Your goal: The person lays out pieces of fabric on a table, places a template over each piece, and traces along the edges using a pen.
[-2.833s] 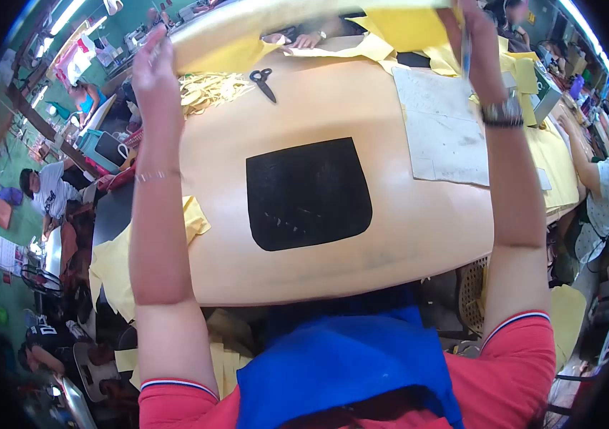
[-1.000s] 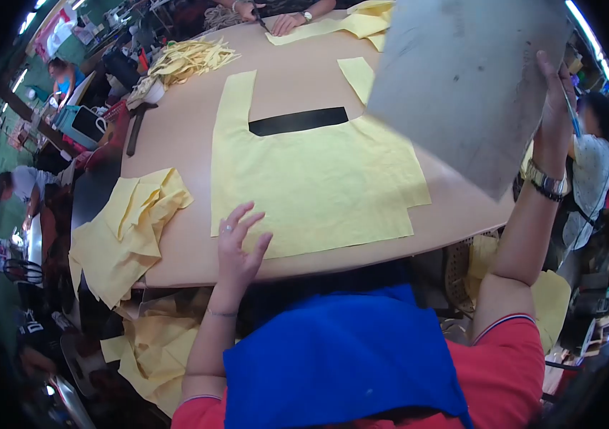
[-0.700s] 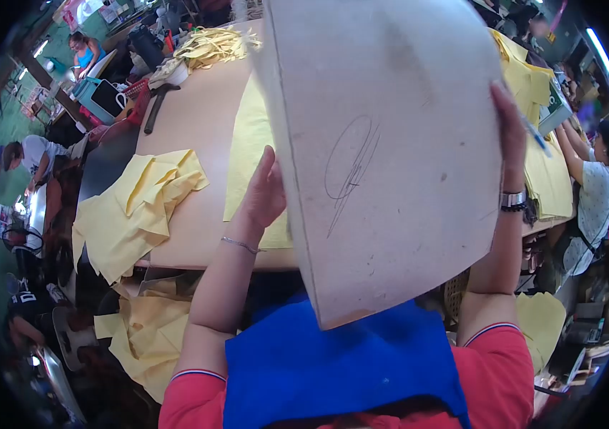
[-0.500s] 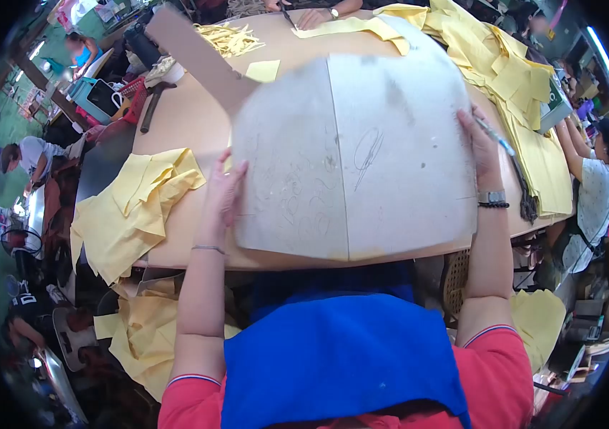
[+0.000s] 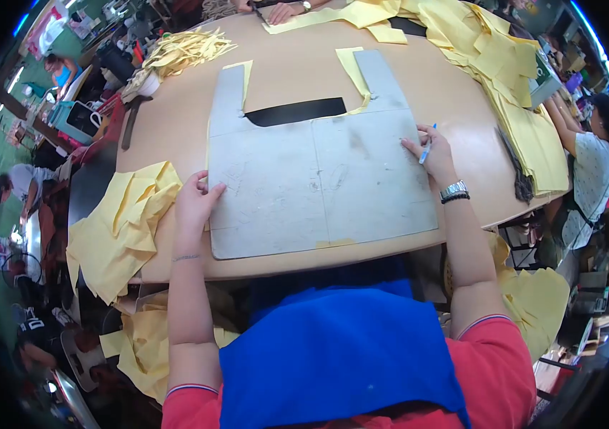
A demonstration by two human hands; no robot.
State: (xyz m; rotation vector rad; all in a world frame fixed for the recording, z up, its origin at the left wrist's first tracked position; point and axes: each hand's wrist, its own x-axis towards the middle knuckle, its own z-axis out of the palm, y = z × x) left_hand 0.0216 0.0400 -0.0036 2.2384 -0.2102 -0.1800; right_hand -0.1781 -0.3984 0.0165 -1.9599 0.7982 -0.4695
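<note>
A grey cardboard pattern (image 5: 318, 186) shaped like a vest lies on the table before me, its two straps pointing away. Yellow cloth (image 5: 349, 68) peeks out from under the straps and the left edge. Inside the neck cutout shows a flat black piece (image 5: 297, 111). My left hand (image 5: 198, 202) grips the pattern's left edge, thumb on top. At the right edge, my right hand (image 5: 433, 154) has a blue and white pen (image 5: 426, 143) between its fingers, with fingertips touching the cardboard.
Folded yellow cloth (image 5: 129, 225) lies at the left, and a long yellow stack (image 5: 526, 146) at the right with dark scissors (image 5: 517, 171) beside it. Yellow strips (image 5: 190, 51) and a hammer (image 5: 133, 121) are at the far left. Across the table, another person's hands (image 5: 286, 12) work on cloth.
The cardboard pattern was raised and tilted toward me; now it lies flat on the table, both straps visible. Both hands have come down with it, the pen still in the right.
</note>
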